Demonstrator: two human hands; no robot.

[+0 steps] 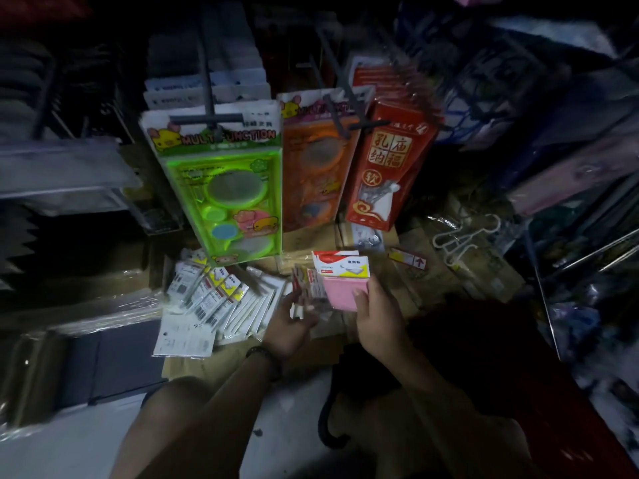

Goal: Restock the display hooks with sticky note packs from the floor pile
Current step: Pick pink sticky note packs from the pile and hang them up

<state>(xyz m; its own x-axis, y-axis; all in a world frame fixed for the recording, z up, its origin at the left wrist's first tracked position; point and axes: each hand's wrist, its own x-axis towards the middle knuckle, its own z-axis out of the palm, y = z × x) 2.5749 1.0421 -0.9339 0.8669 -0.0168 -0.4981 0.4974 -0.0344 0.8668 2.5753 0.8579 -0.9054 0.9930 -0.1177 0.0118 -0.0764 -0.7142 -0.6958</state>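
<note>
A pile of sticky note packs lies fanned out on the floor cardboard, below the hanging goods. My right hand grips a pink sticky note pack with a red and white header card, thumb on its front. My left hand holds several more packs just left of the pink one, their faces blurred. A display hook with a cross bar sticks out above the green package; another hook runs through the orange one.
Hanging on the hooks are a green stationery set, an orange set and red boxed packs. Flattened cardboard boxes cover the floor. White hangers lie at right. Shelving stands at left, wrapped goods at right.
</note>
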